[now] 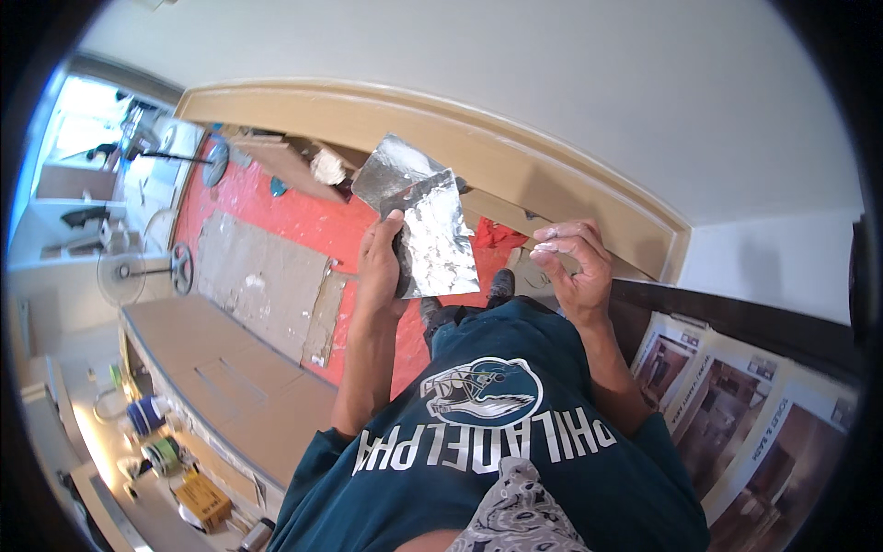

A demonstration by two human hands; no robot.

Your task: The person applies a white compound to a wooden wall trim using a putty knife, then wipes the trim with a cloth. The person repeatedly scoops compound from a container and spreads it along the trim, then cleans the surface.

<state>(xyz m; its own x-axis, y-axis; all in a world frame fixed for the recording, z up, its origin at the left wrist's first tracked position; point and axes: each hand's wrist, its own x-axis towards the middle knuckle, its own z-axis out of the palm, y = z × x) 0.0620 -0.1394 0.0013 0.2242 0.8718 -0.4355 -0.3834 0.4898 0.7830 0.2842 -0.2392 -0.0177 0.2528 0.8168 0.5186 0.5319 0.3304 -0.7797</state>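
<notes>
My left hand [379, 262] is closed on two overlapping flat metal plates, like putty blades, held just left of the middle of the view. The upper plate [391, 166] is mostly bare and shiny; white, lumpy paste covers much of the lower one [432, 244]. To their right, my right hand [575, 271] is raised with curled fingers apart and white residue on the fingertips; I see nothing in it. It is in front of the tan trim board [625, 216] on the wall, and I cannot tell whether it touches it.
Red floor covering [359, 336] with cardboard [253, 276] lies below me. Leaning boards [294, 170] stand by the wall. A fan [124, 271] is at left, above a covered counter [212, 359] with tools and a yellow box [202, 501]. Printed boards [754, 405] lean at right.
</notes>
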